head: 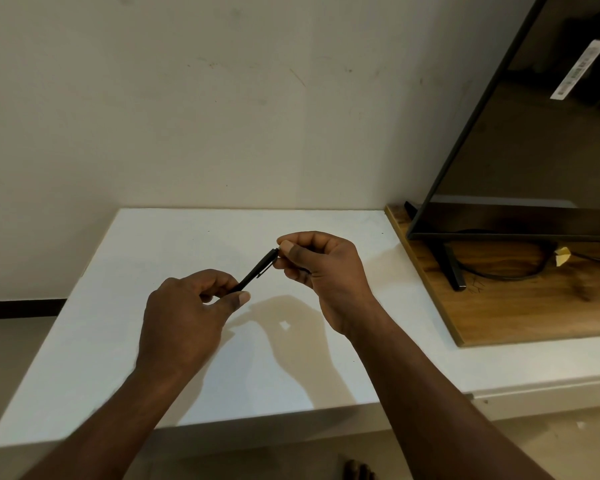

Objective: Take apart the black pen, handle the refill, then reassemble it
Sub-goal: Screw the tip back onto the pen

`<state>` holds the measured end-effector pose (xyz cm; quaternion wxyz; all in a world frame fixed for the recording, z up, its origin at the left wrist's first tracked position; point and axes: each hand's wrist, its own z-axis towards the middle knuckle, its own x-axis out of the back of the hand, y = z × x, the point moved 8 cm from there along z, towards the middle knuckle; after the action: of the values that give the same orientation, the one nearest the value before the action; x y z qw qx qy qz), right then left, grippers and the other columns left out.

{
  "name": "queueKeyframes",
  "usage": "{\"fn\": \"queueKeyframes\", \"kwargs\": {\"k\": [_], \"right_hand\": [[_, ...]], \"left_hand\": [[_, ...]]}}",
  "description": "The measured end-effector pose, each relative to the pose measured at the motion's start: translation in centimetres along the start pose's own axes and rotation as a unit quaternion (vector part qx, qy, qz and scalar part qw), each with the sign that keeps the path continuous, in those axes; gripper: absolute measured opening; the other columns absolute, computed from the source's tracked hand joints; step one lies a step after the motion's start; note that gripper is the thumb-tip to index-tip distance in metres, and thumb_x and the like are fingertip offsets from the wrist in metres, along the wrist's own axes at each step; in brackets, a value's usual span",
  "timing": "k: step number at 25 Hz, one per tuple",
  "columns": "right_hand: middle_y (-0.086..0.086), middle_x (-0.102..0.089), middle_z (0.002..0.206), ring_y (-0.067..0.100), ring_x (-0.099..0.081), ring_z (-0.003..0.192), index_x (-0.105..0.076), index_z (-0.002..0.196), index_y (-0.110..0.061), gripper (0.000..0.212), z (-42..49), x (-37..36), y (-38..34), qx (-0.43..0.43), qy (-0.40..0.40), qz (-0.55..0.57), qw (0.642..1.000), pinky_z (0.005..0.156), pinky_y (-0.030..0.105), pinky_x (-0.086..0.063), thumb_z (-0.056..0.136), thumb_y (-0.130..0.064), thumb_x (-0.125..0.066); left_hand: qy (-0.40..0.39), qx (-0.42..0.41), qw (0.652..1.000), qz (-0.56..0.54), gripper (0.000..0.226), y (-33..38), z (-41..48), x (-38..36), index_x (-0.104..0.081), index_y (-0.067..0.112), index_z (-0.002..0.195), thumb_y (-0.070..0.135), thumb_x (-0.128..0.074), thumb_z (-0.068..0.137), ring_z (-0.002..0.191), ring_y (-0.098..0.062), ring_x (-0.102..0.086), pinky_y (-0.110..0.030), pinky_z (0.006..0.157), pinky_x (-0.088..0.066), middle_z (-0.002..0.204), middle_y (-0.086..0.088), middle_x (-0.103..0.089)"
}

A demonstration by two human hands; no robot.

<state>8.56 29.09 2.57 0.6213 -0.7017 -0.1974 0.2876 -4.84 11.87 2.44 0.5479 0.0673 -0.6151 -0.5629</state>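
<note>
**Black pen** (257,270): one item, in one piece as far as can be seen. It is held in the air and tilted, low end to the left and high end to the right, with its clip on the underside.

**Left grip** (184,313): back of the hand toward the camera. The fingers are curled round the pen's low end, and the thumb is stretched out just below that end. The forearm enters from below and left of the pen.

**Right grip** (326,275): thumb and forefinger pinch the pen's high end, the remaining fingers are curled in, and the wrist is bent. The forearm enters from below and right of the pen.

**White surface** (101,341): lies beneath the pen and carries the hands' shadows.

**Wooden board** (516,317): lies to the right of the pen, with a television (534,133) and a black cable (499,277) on it.
</note>
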Motion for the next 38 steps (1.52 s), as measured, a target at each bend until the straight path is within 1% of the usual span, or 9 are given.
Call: {"fn": "queueKeyframes", "kwargs": {"k": [10,16,19,23,26,29,31,35,38], "right_hand": [[0.006,-0.079,0.082,0.017,-0.076,0.079,-0.080,0.098,-0.009,0.007,-0.2,-0.1,0.1,-0.014,0.001,0.004,1.000,0.074,0.022,-0.058,0.097,-0.009,-0.073],[0.008,-0.079,0.083,0.018,-0.077,0.080,-0.079,0.097,-0.007,0.007,-0.1,0.0,-0.1,0.000,0.005,-0.021,1.000,0.073,0.024,-0.059,0.098,-0.008,-0.072],[0.013,-0.079,0.089,0.022,-0.079,0.081,-0.078,0.098,-0.006,0.007,-0.2,0.1,-0.3,0.014,0.018,-0.052,0.998,0.074,0.025,-0.059,0.098,-0.009,-0.072],[0.010,-0.078,0.093,0.023,-0.081,0.080,-0.078,0.097,-0.008,0.007,-0.2,0.2,-0.5,0.022,0.026,-0.083,0.996,0.071,0.025,-0.059,0.099,-0.009,-0.071],[0.006,-0.078,0.091,0.024,-0.081,0.078,-0.078,0.096,-0.009,0.007,-0.2,0.2,-0.6,0.021,0.024,-0.096,0.995,0.070,0.026,-0.059,0.098,-0.010,-0.072],[0.004,-0.078,0.091,0.023,-0.081,0.078,-0.078,0.096,-0.010,0.007,-0.2,0.1,-0.8,0.017,0.017,-0.111,0.994,0.067,0.026,-0.057,0.098,-0.011,-0.072],[0.001,-0.078,0.088,0.021,-0.081,0.080,-0.078,0.095,-0.013,0.006,-0.2,0.1,-1.1,0.016,0.003,-0.129,0.992,0.066,0.024,-0.055,0.097,-0.012,-0.073],[-0.004,-0.078,0.079,0.010,-0.078,0.075,-0.078,0.089,-0.019,0.009,-0.4,0.2,-1.8,0.028,-0.020,-0.191,0.981,0.055,0.013,-0.048,0.096,-0.015,-0.074],[0.003,-0.079,0.083,0.011,-0.078,0.077,-0.079,0.092,-0.016,0.006,-0.3,0.5,-2.2,0.049,-0.018,-0.241,0.969,0.061,0.019,-0.053,0.096,-0.016,-0.075]], "left_hand": [[-0.001,0.001,1.000,0.000,0.010,0.0,0.0,0.2,-0.072,0.039,0.083,0.041,-0.082,0.082,0.080,0.001,-0.061,-0.015,0.065,-0.038,0.076,0.021,-0.068],[0.010,-0.017,1.000,0.022,0.010,0.3,0.0,0.5,-0.073,0.038,0.085,0.041,-0.082,0.083,0.084,-0.017,-0.066,-0.028,0.069,-0.047,0.084,0.003,-0.074],[0.034,-0.038,0.997,0.050,0.012,0.8,-0.1,1.0,-0.078,0.032,0.089,0.039,-0.084,0.082,0.084,-0.021,-0.064,-0.026,0.063,-0.042,0.084,-0.001,-0.070],[0.051,-0.042,0.996,0.067,0.011,1.4,-0.2,1.5,-0.078,0.029,0.088,0.035,-0.085,0.082,0.088,-0.021,-0.059,-0.027,0.062,-0.036,0.075,0.015,-0.061],[0.055,-0.045,0.996,0.058,0.011,1.7,-0.3,1.8,-0.079,0.026,0.088,0.031,-0.086,0.081,0.087,-0.023,-0.059,-0.031,0.065,-0.043,0.072,0.026,-0.051],[0.062,-0.046,0.995,0.058,0.011,1.7,-0.2,2.0,-0.079,0.024,0.089,0.030,-0.086,0.082,0.087,-0.024,-0.061,-0.033,0.068,-0.045,0.075,0.015,-0.061],[0.068,-0.040,0.995,0.054,0.012,1.4,0.0,2.1,-0.079,0.023,0.090,0.031,-0.085,0.083,0.087,-0.023,-0.061,-0.029,0.067,-0.042,0.078,0.011,-0.065],[0.071,-0.039,0.996,0.041,0.010,1.2,0.1,2.3,-0.079,0.025,0.089,0.032,-0.084,0.083,0.085,-0.020,-0.061,-0.018,0.063,-0.036,0.077,0.011,-0.067],[0.067,-0.056,0.995,0.049,0.010,1.5,0.0,2.2,-0.079,0.025,0.089,0.031,-0.084,0.083,0.084,-0.020,-0.061,-0.027,0.065,-0.039,0.078,0.006,-0.070]]}}
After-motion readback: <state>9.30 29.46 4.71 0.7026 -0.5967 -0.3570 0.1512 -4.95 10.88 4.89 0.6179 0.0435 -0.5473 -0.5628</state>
